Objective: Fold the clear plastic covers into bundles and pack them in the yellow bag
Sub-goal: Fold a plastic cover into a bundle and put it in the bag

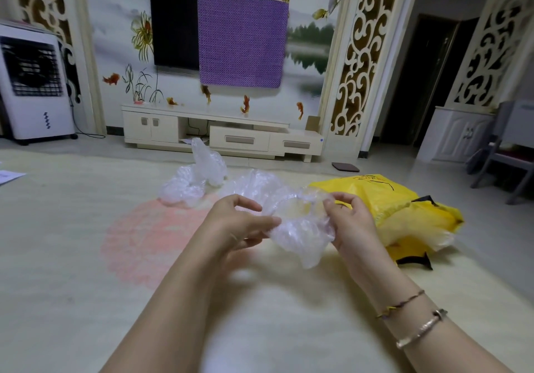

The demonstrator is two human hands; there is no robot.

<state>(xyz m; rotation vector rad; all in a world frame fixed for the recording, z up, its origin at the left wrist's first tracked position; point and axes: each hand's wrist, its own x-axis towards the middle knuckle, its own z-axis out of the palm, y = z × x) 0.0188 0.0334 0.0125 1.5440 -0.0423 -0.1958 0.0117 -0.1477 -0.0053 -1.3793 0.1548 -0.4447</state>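
Observation:
A crumpled clear plastic cover hangs in the air between my two hands, above the pale floor mat. My left hand pinches its left edge with thumb and fingers. My right hand grips its right edge with curled fingers. A loose pile of more clear covers lies on the mat behind my hands. The yellow bag lies on its side just right of my right hand, its mouth open toward me with pale contents showing.
The pale floor mat with a pink round pattern covers the floor. A low TV cabinet stands against the far wall, an air cooler at far left. A grey chair stands at the right.

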